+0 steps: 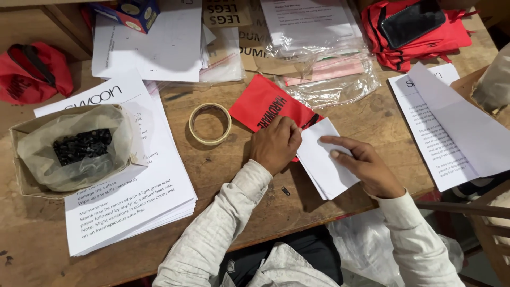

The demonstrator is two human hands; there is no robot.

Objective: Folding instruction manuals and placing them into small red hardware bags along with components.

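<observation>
My left hand (275, 144) lies curled on the left edge of a folded white paper (324, 162) and on the lower end of a red cloth bag (264, 104) under it. My right hand (360, 165) rests flat on the same paper, its fingers spread and pointing left, pressing it onto the wooden table (234, 175). The paper lies slanted, partly over the bag's corner. Neither hand lifts anything. A small dark screw (286, 191) lies on the table just below my left wrist.
A roll of tape (210, 124) lies left of the bag. At far left a cardboard box (24, 183) lined with plastic holds black screws on a stack of printed sheets (133, 212). More sheets (451, 127), plastic sleeves (329, 69), red bags (419, 48) and a phone (411, 22) crowd the back and right.
</observation>
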